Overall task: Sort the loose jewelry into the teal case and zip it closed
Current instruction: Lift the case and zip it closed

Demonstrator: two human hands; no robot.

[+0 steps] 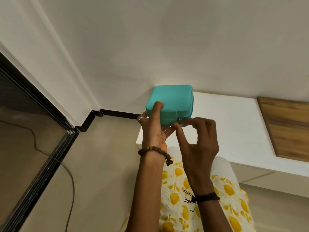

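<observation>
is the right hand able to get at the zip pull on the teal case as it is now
Yes, it seems so: the right hand already has thumb and finger at the zip pull, which faces it uncovered, while the left hand holds the teal case.

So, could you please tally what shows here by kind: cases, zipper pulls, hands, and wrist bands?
Teal case: 1
Zipper pull: 1
Hands: 2, the left hand and the right hand
Wrist bands: 2, the brown bead bracelet and the black thread band
Total: 6
</observation>
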